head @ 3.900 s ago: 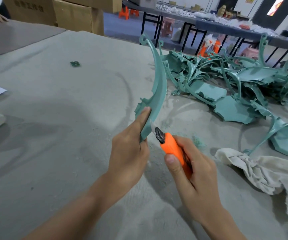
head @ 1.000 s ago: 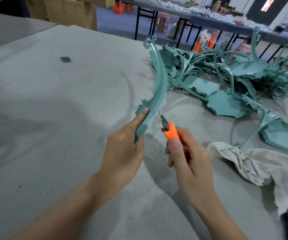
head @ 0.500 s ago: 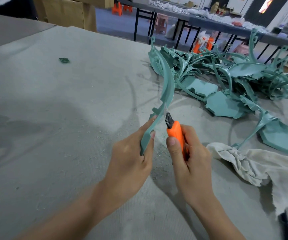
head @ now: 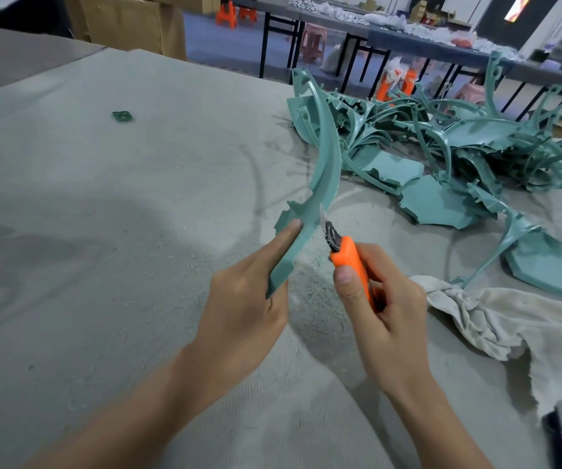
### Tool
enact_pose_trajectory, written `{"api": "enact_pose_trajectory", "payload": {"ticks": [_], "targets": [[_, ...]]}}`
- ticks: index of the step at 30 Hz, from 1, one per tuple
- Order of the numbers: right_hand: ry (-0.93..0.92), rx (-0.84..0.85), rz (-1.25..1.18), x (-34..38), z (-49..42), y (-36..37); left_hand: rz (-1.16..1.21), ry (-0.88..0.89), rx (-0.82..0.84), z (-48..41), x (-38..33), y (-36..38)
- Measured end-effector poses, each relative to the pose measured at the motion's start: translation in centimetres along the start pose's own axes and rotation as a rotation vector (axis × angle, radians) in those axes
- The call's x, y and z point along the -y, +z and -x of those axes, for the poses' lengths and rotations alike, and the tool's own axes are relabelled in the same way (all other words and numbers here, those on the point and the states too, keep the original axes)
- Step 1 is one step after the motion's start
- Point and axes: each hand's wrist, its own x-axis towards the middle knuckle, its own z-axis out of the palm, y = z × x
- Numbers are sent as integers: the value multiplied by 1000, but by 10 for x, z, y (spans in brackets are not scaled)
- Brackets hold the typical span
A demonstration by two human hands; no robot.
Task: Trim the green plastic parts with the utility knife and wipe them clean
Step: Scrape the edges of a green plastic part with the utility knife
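My left hand (head: 245, 299) grips the lower end of a long curved green plastic part (head: 323, 157), which stands up and arcs away over the table. My right hand (head: 384, 316) holds an orange utility knife (head: 350, 265). The knife's blade tip touches the right edge of the part just above my left thumb. A crumpled off-white cloth (head: 509, 323) lies on the table to the right of my right hand.
A tangled pile of green plastic parts (head: 459, 154) covers the far right of the grey felt table (head: 103, 231). A small green scrap (head: 122, 116) lies far left. Plastic shavings litter the felt under my hands. Cardboard boxes (head: 130, 18) stand beyond the table.
The knife blade has shifted along the part's right edge, from slightly apart to touching it. My left hand keeps its grip, and the part has tilted a little.
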Motion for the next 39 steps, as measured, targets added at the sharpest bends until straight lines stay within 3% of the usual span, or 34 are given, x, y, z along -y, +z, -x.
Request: {"api": "enact_pose_trajectory", "payload": {"ticks": [4, 22, 26, 32, 35, 37, 39], "targets": [[-52, 23, -13, 1, 1, -1, 19, -5, 26, -3, -1, -3], [23, -104, 48, -5, -5, -5, 29, 75, 154, -3, -2, -10], [88, -185, 31, -6, -12, -12, 39, 175, 176, 2, -4, -9], [231, -273, -31, -9, -16, -21, 37, 156, 148, 3, -2, -5], [377, -167, -399, -3, -14, -21, -64, 186, 72, -3, 1, -5], [483, 26, -605, 2, -12, -17, -141, 242, 61, -5, 5, -6], [511, 211, -657, 6, -8, -12, -205, 293, 85, -6, 8, -8]]}}
